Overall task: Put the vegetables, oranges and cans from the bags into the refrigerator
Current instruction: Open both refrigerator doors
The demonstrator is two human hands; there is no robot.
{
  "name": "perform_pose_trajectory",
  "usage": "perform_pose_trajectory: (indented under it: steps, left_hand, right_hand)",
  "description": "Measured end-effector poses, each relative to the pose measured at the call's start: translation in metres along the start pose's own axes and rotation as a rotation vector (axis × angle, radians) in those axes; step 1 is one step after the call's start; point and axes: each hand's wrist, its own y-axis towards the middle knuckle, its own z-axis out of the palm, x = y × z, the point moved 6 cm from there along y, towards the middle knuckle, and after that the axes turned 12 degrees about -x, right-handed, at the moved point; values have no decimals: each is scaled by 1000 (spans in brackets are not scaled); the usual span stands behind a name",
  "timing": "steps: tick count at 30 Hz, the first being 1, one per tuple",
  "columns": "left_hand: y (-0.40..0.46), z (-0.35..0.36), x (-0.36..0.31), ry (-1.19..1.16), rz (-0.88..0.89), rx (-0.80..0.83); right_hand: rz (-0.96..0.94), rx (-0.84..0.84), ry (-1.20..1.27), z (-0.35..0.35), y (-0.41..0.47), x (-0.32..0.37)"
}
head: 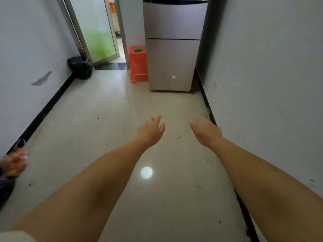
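A silver refrigerator stands at the far end of the hallway with all its doors closed. My left hand and my right hand reach forward over the floor, both empty with relaxed fingers, well short of the refrigerator. A clear plastic bag with orange fruit lies on the floor at the far left edge, next to a dark bag that is mostly cut off. A small green vegetable lies on top of an orange plastic stool beside the refrigerator.
A black rubbish bag sits in the left corner by a frosted glass door that stands ajar. White walls close in on both sides, with black skirting along the glossy tiled floor.
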Motion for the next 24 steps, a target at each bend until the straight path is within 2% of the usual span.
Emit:
perform_pose_trajectory:
  steps: [4, 11, 13, 20, 24]
  left_hand:
    - [22, 17, 9, -33, -41, 96]
    - [109, 35, -7, 20, 17, 110]
    - [144, 42, -14, 16, 23, 112]
    - [303, 63, -53, -27, -35, 100]
    - [389, 65, -72, -67, -57, 63]
  right_hand:
    - [64, 132, -13, 16, 18, -5]
    - [69, 245, -102, 39, 93, -37]
    - [93, 300, -83, 47, 127, -52]
    - [77, 324, -77, 53, 288, -113]
    - [107, 279, -78, 44, 390, -150]
